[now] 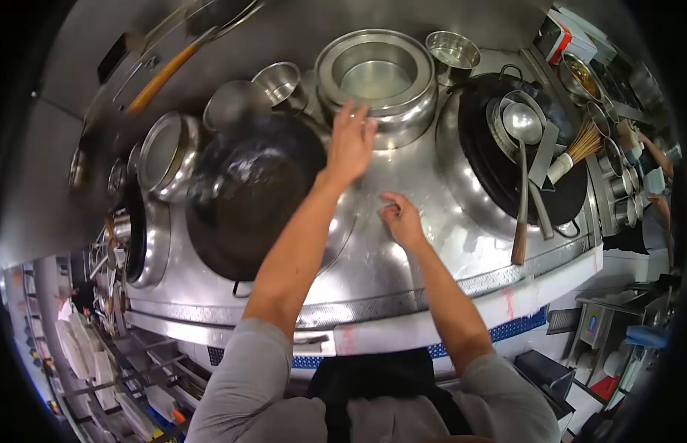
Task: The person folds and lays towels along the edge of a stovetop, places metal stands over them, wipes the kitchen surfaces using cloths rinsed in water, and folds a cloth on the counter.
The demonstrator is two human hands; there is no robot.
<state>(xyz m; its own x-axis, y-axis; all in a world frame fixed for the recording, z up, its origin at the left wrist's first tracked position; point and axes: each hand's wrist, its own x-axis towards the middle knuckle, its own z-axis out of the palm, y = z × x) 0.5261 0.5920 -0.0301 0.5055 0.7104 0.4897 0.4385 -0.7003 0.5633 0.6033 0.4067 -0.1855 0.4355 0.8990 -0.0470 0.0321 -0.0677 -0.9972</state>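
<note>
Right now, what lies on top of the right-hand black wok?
A ladle, strainer, flat metal tool and bamboo brush. The ladle covers part of the strainer; the wok directly beneath them cannot be seen.

Between the left wok (247, 221) and the right wok (566, 203) there lies a strip of bare steel counter (391, 277), and the right hand (404, 221) has room to pass along it, above the surface. At the far end of this strip, the large steel pot (406, 125) closes the way; the left hand (349, 148) is at its near wall, but I cannot tell if they touch. Two smaller pots (454, 57) narrow the space behind. On the right side, the ladle (522, 159) obstructs a low path, because its handle extends over the wok's front rim.
</note>
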